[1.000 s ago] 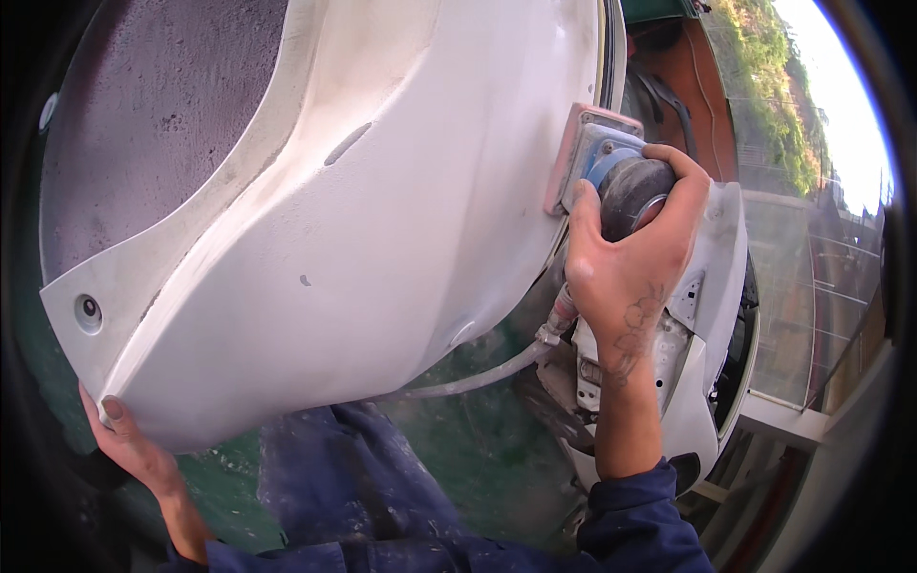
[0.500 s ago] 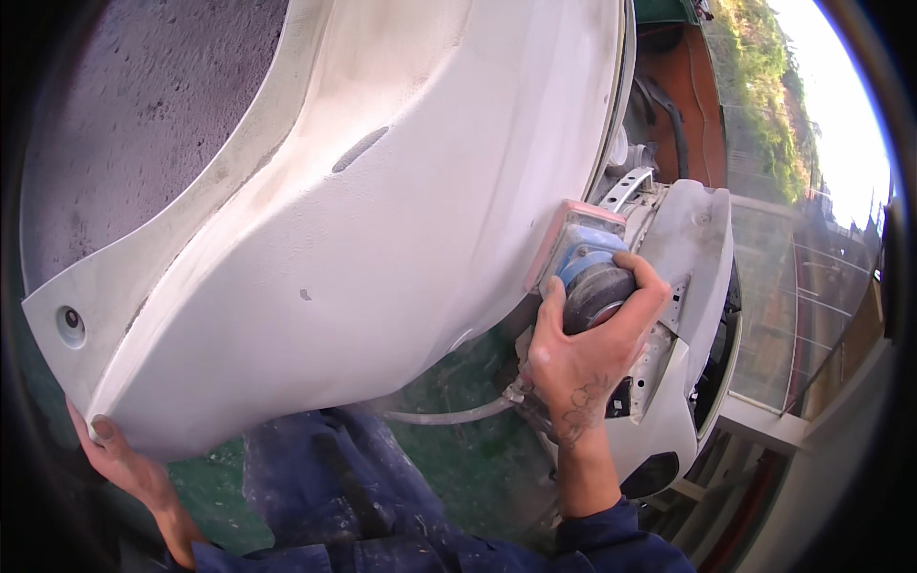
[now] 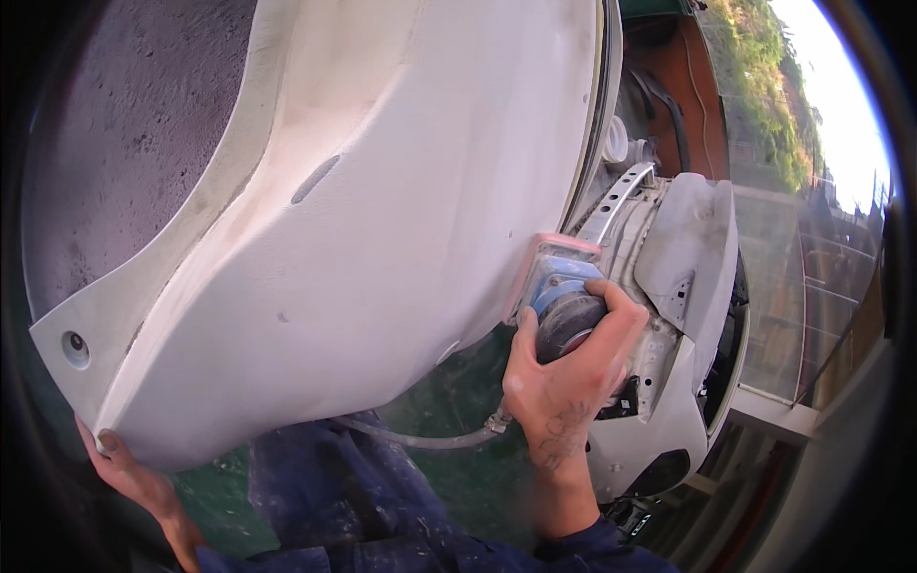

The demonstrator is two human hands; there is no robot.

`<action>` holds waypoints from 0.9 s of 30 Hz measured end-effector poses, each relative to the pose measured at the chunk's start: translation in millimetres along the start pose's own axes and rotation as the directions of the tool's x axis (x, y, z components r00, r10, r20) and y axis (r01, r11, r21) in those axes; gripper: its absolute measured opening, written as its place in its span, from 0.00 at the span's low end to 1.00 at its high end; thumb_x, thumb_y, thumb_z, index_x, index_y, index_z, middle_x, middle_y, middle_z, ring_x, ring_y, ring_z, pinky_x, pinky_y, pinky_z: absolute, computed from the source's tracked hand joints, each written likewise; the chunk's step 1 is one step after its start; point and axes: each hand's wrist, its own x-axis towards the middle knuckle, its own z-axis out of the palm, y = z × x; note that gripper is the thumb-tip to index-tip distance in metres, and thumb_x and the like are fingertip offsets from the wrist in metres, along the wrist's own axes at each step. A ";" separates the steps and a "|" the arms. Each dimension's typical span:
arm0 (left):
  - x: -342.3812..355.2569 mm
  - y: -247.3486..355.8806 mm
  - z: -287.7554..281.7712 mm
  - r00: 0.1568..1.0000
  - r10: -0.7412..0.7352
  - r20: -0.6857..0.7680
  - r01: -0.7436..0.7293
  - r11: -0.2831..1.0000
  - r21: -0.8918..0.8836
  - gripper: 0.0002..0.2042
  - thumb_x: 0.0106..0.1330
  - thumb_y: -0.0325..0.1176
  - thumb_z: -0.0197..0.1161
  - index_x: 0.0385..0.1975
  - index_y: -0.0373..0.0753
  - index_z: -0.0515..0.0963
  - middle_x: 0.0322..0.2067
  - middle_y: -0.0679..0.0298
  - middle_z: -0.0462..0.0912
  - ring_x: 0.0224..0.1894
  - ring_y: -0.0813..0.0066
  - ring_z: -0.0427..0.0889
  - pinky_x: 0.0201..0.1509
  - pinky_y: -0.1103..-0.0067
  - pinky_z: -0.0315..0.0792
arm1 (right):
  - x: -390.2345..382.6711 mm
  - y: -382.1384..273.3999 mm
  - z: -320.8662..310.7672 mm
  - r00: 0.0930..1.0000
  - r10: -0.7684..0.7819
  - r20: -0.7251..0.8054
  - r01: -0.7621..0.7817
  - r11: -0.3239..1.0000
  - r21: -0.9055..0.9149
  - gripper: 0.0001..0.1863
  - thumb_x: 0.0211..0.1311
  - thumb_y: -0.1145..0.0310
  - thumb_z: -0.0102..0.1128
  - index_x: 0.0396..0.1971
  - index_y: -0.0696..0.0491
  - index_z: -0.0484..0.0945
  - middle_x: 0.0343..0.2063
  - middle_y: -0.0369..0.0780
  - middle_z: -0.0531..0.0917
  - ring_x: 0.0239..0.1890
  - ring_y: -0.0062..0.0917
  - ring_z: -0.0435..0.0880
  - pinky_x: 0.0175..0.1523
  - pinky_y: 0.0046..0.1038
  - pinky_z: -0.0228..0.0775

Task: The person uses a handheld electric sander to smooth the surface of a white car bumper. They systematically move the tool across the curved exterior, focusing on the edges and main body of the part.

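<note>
White car front (image 3: 688, 286) with bare mounting brackets just right of fingers. Green floor (image 3: 458, 477) below them. Dusty blue trouser legs (image 3: 334, 497) lower left of fingers. Metal fence (image 3: 812, 306) far right; green trees (image 3: 764, 105) and bright sky (image 3: 841, 57) upper right.

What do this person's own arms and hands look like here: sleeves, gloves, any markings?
Both hands are bare, with no gloves. The right hand has a dark tattoo across its back running toward the wrist. Its forearm is uncovered up to a dark blue sleeve, pushed up and dusted with pale powder. The left hand shows only a thumb, part of the palm and the wrist; no sleeve or marking can be made out there.
</note>
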 end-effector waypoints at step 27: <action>4.4 -14.2 -3.2 0.999 0.016 -0.029 -0.016 1.000 -0.004 0.47 0.74 0.66 0.59 0.72 0.22 0.62 0.61 0.47 0.77 0.60 0.60 0.79 0.65 0.69 0.72 | 9.0 2.6 -7.3 0.994 -0.097 0.047 0.098 0.995 -0.012 0.33 0.49 0.77 0.77 0.54 0.59 0.68 0.41 0.47 0.68 0.29 0.42 0.81 0.30 0.38 0.79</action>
